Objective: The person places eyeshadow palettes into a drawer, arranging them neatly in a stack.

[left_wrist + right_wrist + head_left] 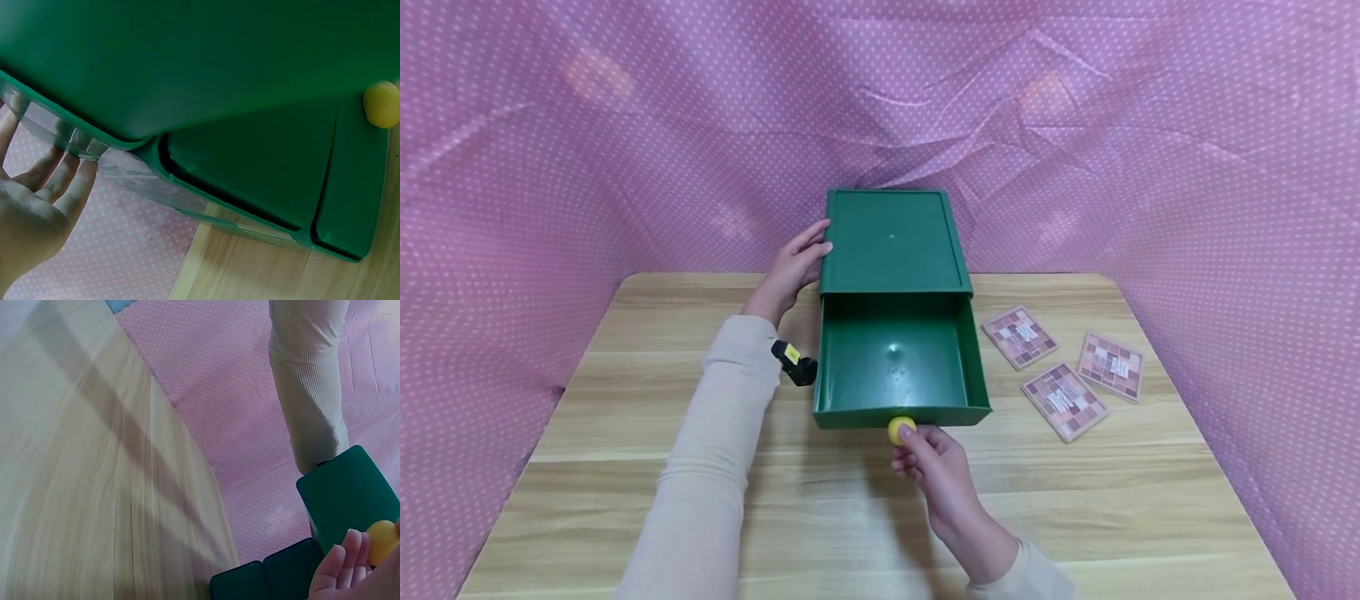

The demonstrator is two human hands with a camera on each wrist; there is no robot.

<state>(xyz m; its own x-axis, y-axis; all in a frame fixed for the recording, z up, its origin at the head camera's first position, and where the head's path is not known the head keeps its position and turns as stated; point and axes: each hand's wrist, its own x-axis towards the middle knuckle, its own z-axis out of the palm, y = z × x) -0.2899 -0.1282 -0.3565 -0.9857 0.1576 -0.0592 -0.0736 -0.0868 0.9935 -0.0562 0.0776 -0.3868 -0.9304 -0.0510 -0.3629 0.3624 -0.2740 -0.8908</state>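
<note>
A green drawer unit [891, 237] stands at the back of the table, its drawer [891, 354] pulled well out toward me with a bare inside. My left hand [793, 271] rests against the unit's left side. In the left wrist view its fairly straight fingers [78, 184] touch the see-through side wall [122, 165]. At the drawer's front, my right hand [936, 471] pinches the round yellow knob [898, 427] between thumb and fingers. The knob [381, 542] also shows beside the fingers in the right wrist view.
Three square eyeshadow palettes [1020, 337] lie flat right of the drawer. A black wrist camera [794, 363] sits by the left cuff, close to the drawer's left wall. Pink dotted cloth [880, 100] hangs behind and beside the wooden table [625, 433].
</note>
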